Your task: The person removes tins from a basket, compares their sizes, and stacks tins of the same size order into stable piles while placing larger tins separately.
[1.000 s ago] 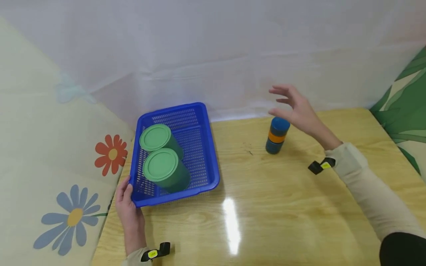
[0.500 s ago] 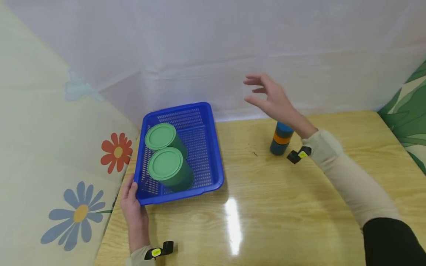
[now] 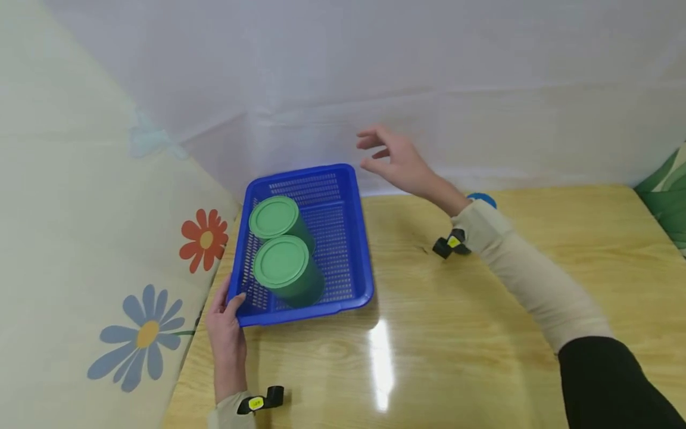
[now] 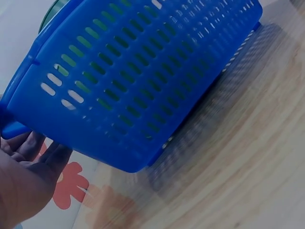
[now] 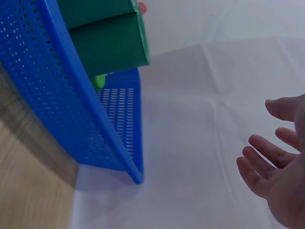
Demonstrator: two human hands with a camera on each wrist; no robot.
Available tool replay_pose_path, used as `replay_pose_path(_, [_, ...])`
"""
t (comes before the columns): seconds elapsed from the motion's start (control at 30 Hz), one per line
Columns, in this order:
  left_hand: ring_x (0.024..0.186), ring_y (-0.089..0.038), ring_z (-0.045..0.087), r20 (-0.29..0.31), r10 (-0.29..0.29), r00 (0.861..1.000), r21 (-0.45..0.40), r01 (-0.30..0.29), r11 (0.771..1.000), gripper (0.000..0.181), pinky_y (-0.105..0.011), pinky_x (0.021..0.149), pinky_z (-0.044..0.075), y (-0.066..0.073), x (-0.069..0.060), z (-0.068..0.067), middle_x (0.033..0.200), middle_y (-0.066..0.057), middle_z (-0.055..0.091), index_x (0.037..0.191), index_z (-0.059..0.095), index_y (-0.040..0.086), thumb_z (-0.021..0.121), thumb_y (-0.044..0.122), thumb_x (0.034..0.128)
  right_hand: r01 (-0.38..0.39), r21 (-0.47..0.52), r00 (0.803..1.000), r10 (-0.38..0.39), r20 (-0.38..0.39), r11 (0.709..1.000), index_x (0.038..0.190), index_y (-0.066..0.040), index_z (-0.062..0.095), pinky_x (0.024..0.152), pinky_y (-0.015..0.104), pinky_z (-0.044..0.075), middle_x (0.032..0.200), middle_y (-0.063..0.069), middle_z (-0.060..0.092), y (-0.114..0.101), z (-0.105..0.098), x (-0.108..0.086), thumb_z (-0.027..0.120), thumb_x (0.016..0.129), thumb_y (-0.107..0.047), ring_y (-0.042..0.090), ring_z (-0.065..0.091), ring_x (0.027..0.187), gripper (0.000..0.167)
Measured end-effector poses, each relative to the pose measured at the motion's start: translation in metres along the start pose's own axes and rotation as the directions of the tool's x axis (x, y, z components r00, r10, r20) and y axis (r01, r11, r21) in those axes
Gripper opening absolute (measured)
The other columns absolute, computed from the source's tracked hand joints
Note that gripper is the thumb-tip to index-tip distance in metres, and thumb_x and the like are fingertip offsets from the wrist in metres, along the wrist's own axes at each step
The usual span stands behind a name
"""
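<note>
A blue plastic basket [image 3: 368, 262] with slotted walls stands at the left of the table. Inside it, along the left side, are two green lidded canisters [image 3: 281, 261] [image 3: 274, 217], upright and close together. My left hand [image 3: 227, 333] grips the basket's near left corner, thumb over the rim; in the left wrist view its fingers reach behind the wall. My right hand [image 3: 399, 158] is in the air by the basket's far right corner, fingers loosely bent and holding nothing. In the right wrist view that hand [image 5: 281, 167] is apart from the basket.
A blue lid top [image 3: 484, 199] shows behind my right forearm, which hides whatever is below it. A small bright green thing [image 5: 98, 81] shows in the basket under the canisters. A pale cloth wall borders the wooden table [image 3: 455, 357] at the back, a flower-printed one at the left.
My right hand has moved left from above the blue and orange stacked containers toward the basket, its forearm now covering most of them. My left thumb has come over the rim. The view has shifted slightly.
</note>
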State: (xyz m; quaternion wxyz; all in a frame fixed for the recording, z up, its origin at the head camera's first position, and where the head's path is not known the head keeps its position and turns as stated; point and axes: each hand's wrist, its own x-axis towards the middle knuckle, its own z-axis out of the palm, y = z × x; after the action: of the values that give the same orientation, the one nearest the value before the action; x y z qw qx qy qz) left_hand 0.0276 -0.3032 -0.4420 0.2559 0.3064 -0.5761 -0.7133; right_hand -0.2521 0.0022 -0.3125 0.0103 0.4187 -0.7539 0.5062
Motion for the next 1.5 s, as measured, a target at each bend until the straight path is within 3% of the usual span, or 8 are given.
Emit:
replay_pose_path(0.17, [0.132,-0.018,0.044,0.054,-0.048,0.997,0.076,0.044,0.996,0.051,-0.023,0.104,0.042,0.005,0.004,-0.006,0.155,-0.004,0.046,0.156,0.048,0.012,0.059,0.016,0.1062,-0.042,0.014,0.995,0.041,0.086,0.999,0.145,-0.002,0.052,0.102,0.037,0.049,0.132,0.015,0.065,0.006,0.023,0.004,0.067,0.102,-0.014,0.026,0.06,0.124,0.047])
replay_pose_path(0.5, [0.137,-0.018,0.041,0.052,-0.097,0.994,0.114,0.09,0.989,0.052,-0.024,0.107,0.04,0.012,0.001,-0.014,0.162,-0.003,0.039,0.158,0.045,0.015,0.057,0.025,0.1077,-0.107,-0.038,0.963,0.113,0.243,0.994,0.145,-0.002,0.051,0.1,0.038,0.051,0.13,0.017,0.066,0.02,0.073,0.014,0.068,0.101,-0.014,0.028,0.063,0.117,0.048])
replay_pose_path(0.9, [0.141,-0.019,0.038,0.082,-0.088,0.993,0.068,0.082,0.994,0.048,-0.03,0.115,0.036,0.007,-0.005,-0.011,0.163,-0.001,0.039,0.156,0.05,0.021,0.057,0.023,0.1078,-0.101,-0.141,0.897,0.151,0.414,0.985,0.149,0.002,0.045,0.106,0.041,0.047,0.139,0.022,0.06,0.028,0.112,0.05,0.063,0.105,-0.014,0.03,0.057,0.129,0.051])
replay_pose_path(1.07, [0.139,-0.019,0.041,0.087,-0.076,0.993,0.057,0.071,0.996,0.049,-0.028,0.112,0.038,0.006,-0.009,-0.007,0.161,-0.002,0.042,0.155,0.05,0.018,0.058,0.022,0.1076,-0.098,-0.115,0.859,0.143,0.492,0.988,0.15,0.001,0.046,0.1,0.037,0.05,0.146,0.019,0.057,0.028,0.131,0.054,0.049,0.107,-0.004,0.029,0.057,0.132,0.044])
replay_pose_path(1.17, [0.139,-0.019,0.042,0.09,-0.073,0.993,0.053,0.068,0.996,0.049,-0.026,0.11,0.039,0.006,-0.011,-0.005,0.16,-0.003,0.042,0.155,0.05,0.016,0.058,0.022,0.1074,-0.11,-0.066,0.84,0.128,0.527,0.992,0.144,0.001,0.056,0.09,0.034,0.052,0.133,0.02,0.065,0.026,0.137,0.054,0.043,0.106,0.001,0.031,0.065,0.118,0.04])
replay_pose_path(1.33, [0.142,-0.019,0.04,0.088,-0.058,0.994,0.046,0.054,0.997,0.047,-0.032,0.118,0.033,0.009,-0.012,-0.006,0.161,-0.002,0.042,0.154,0.052,0.018,0.057,0.021,0.1075,-0.128,-0.018,0.825,0.117,0.553,0.992,0.13,0.0,0.068,0.078,0.036,0.056,0.104,0.018,0.073,0.023,0.137,0.058,0.048,0.106,0.0,0.035,0.069,0.089,0.031])
replay_pose_path(1.4, [0.142,-0.02,0.039,0.082,-0.057,0.995,0.043,0.053,0.998,0.046,-0.033,0.118,0.032,0.009,-0.013,-0.007,0.161,-0.002,0.042,0.154,0.052,0.018,0.057,0.021,0.1075,-0.125,-0.043,0.814,0.127,0.567,0.991,0.131,0.0,0.067,0.081,0.038,0.058,0.108,0.017,0.073,0.024,0.138,0.06,0.049,0.105,0.001,0.033,0.071,0.091,0.032])
replay_pose_path(1.5, [0.141,-0.02,0.041,0.079,-0.061,0.995,0.034,0.059,0.998,0.046,-0.032,0.116,0.034,0.01,-0.014,-0.007,0.159,-0.001,0.044,0.153,0.053,0.019,0.057,0.022,0.1073,-0.083,-0.154,0.8,0.158,0.579,0.985,0.14,0.001,0.059,0.092,0.038,0.056,0.124,0.018,0.069,0.027,0.141,0.065,0.052,0.104,0.001,0.031,0.069,0.105,0.036])
